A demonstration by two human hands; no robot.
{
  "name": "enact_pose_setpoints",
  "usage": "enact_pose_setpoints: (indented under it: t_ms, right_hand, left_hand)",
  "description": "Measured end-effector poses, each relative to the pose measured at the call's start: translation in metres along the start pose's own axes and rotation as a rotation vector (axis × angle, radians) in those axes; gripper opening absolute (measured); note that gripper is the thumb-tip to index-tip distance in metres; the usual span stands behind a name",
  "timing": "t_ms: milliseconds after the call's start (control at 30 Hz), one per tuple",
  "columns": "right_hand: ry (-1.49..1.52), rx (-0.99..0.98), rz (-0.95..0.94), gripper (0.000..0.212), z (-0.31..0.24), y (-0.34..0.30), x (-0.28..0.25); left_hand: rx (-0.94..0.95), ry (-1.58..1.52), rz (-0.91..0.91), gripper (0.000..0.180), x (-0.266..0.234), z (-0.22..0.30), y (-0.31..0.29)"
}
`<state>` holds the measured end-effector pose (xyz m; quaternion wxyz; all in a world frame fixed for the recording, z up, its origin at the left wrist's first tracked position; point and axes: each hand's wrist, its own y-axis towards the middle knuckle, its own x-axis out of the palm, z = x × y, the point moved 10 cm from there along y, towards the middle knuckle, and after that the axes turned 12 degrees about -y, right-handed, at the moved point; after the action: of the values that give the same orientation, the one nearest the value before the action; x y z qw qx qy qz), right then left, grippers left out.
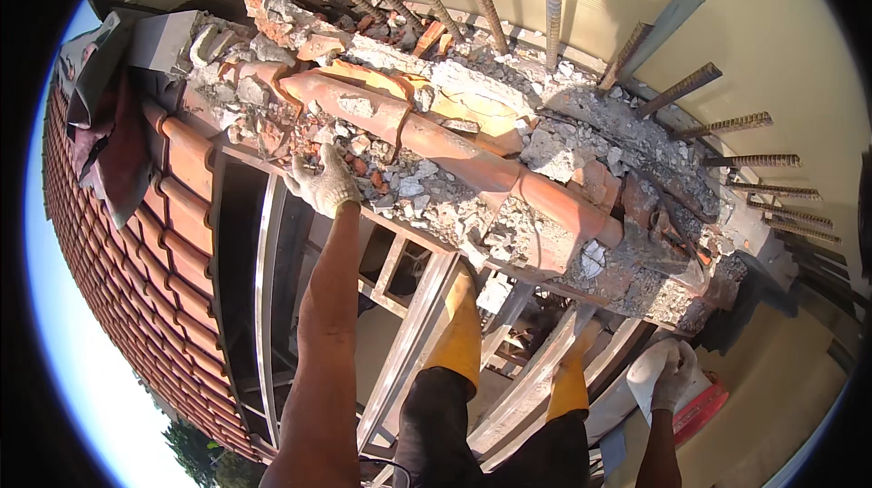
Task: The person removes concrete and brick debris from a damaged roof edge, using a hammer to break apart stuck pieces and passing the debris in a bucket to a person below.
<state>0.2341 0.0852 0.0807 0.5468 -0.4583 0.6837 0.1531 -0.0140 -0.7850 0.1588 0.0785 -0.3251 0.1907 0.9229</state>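
Observation:
My left hand (329, 185), in a pale work glove, reaches down onto the near edge of the broken masonry. Its fingers are apart, touching or just above loose rubble (372, 181), with nothing visible in them. Close by lies a row of orange clay ridge tiles (459, 157), cracked and set in crumbled mortar. At the lower right my gloved right hand (672, 377) is closed on a white rounded object (647, 374), whose kind I cannot make out. Just beyond that hand is a red and white item (701, 411), partly hidden.
Several rusty rebar rods (484, 5) stick up along the far side, before a beige panel (772, 25). My yellow boots (457, 338) stand among roof beams (413, 343) with gaps between them. Roof tiles (136, 279) slope away at left, beneath a crumpled dark sheet (113, 138).

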Motion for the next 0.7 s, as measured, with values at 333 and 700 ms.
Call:
enact_pose_setpoints:
  t_ms: [333, 700]
  right_hand:
    - [0.186, -1.336, -0.23, 0.063, -0.842, -0.039, 0.239]
    - [-0.35, -1.231, -0.435, 0.056, -1.0, -0.034, 0.342]
  left_hand:
    - [-0.035, -0.121, 0.03, 0.077, -0.012, -0.016, 0.001]
    - [-0.122, -0.101, -0.036, 0.074, -0.011, -0.022, 0.015]
